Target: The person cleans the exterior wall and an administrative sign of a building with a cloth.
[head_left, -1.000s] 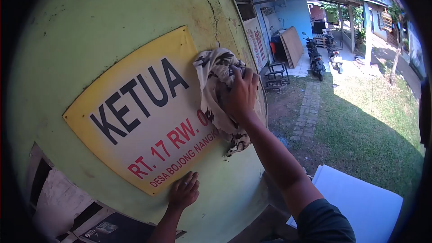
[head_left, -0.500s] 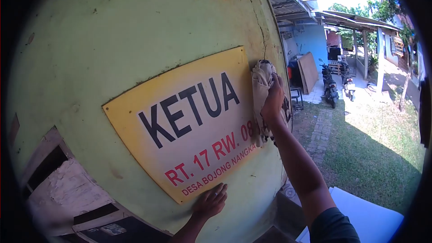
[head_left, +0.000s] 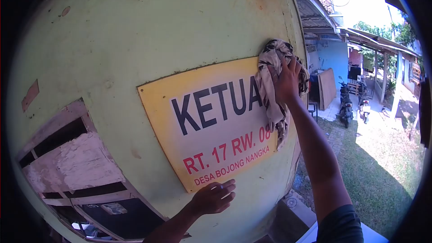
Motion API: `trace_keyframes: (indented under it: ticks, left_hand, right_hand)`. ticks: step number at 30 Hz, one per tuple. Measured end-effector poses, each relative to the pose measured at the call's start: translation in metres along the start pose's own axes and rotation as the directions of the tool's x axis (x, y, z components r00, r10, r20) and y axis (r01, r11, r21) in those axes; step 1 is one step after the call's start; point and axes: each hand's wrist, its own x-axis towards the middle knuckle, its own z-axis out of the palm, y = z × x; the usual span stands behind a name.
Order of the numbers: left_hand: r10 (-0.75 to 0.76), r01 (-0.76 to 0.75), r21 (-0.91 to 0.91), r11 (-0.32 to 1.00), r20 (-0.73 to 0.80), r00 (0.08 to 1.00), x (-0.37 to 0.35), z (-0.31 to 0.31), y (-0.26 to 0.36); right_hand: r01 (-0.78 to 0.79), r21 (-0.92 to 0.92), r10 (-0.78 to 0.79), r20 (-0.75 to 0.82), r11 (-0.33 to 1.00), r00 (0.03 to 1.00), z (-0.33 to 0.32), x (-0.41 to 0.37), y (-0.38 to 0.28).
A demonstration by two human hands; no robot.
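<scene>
A patterned cloth [head_left: 270,76] is gripped by the right hand [head_left: 288,82] over the right edge of the yellow-bordered KETUA sign [head_left: 211,139], while the left hand [head_left: 215,198] is held loosely open by its lower edge.

Your green wall [head_left: 103,36] and sign [head_left: 211,137] sit in soft, even shade, while strong daylight at the right bleaches the sky [head_left: 364,0] to white and a slanting shadow edge splits the grass [head_left: 364,171] into bright and dim. Your wide lens bows straight edges and blackens the corners, yet the sign reads crisply. Your left hand [head_left: 214,198] looks dark.
</scene>
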Motion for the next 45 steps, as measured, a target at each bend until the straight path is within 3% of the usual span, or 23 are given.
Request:
trace_keyframes:
  ticks: [3, 5, 7, 9, 13, 15, 17, 21, 25, 27, 29, 33, 38, 41, 45]
  left_hand:
    - [-0.077, 0.127, 0.283, 0.950, -0.183, 0.980, 0.026, -0.087, -0.043]
    - [-0.124, 0.265, 0.362, 0.894, -0.369, 0.921, 0.029, -0.129, -0.090]
    - [-0.197, 0.442, 0.392, 0.807, -0.527, 0.827, 0.033, -0.170, -0.129]
    - [-0.229, 0.547, 0.385, 0.743, -0.622, 0.749, 0.037, -0.199, -0.158]
    - [-0.264, 0.608, 0.387, 0.694, -0.648, 0.714, 0.048, -0.205, -0.175]
    - [-0.280, 0.593, 0.473, 0.651, -0.576, 0.768, 0.045, -0.203, -0.173]
    - [-0.286, 0.614, 0.476, 0.630, -0.593, 0.753, 0.043, -0.201, -0.175]
    - [-0.312, 0.681, 0.507, 0.529, -0.630, 0.711, 0.024, -0.195, -0.205]
    - [-0.280, 0.649, 0.529, 0.547, -0.615, 0.737, 0.032, -0.198, -0.191]
    - [-0.277, 0.610, 0.528, 0.591, -0.577, 0.768, 0.039, -0.199, -0.178]
    - [-0.282, 0.617, 0.528, 0.583, -0.581, 0.763, 0.042, -0.198, -0.176]
    - [-0.292, 0.622, 0.562, 0.546, -0.568, 0.770, 0.046, -0.193, -0.174]
    - [-0.285, 0.609, 0.604, 0.514, -0.550, 0.785, 0.050, -0.191, -0.174]
    - [-0.282, 0.608, 0.605, 0.515, -0.550, 0.786, 0.048, -0.190, -0.173]
    - [-0.263, 0.603, 0.572, 0.556, -0.567, 0.780, 0.047, -0.193, -0.174]
  right_hand:
    - [-0.021, 0.056, 0.020, 0.005, 0.998, 1.000, -0.009, 0.019, -0.012]
    - [-0.064, 0.110, 0.069, -0.042, 0.992, 0.997, -0.005, 0.029, -0.022]
    - [0.006, 0.155, 0.006, -0.074, 0.988, 0.997, -0.007, 0.031, -0.045]
    - [0.175, 0.151, -0.173, -0.023, 0.973, 0.985, -0.012, 0.031, -0.074]
    - [0.476, 0.315, -0.493, -0.029, 0.821, 0.870, -0.020, 0.009, -0.168]
    - [0.531, 0.455, -0.576, -0.049, 0.715, 0.816, -0.017, -0.001, -0.218]
    - [0.559, 0.531, -0.643, -0.034, 0.638, 0.765, -0.013, -0.011, -0.261]
    - [0.618, 0.399, -0.621, -0.140, 0.677, 0.771, 0.004, -0.025, -0.282]
    - [0.576, 0.438, -0.555, -0.191, 0.690, 0.810, 0.009, -0.021, -0.225]
    - [0.433, 0.491, -0.458, -0.076, 0.756, 0.886, -0.001, -0.014, -0.182]
    - [0.329, 0.372, -0.337, -0.047, 0.868, 0.940, -0.004, -0.003, -0.138]
    - [0.118, 0.155, -0.087, -0.196, 0.981, 0.977, 0.008, 0.030, -0.050]
    - [-0.168, 0.207, 0.219, -0.257, 0.964, 0.941, 0.015, 0.058, -0.029]
    - [-0.138, 0.177, 0.171, -0.184, 0.974, 0.968, 0.010, 0.032, -0.086]
    - [0.216, 0.391, -0.180, -0.125, 0.895, 0.976, -0.001, 0.004, -0.180]
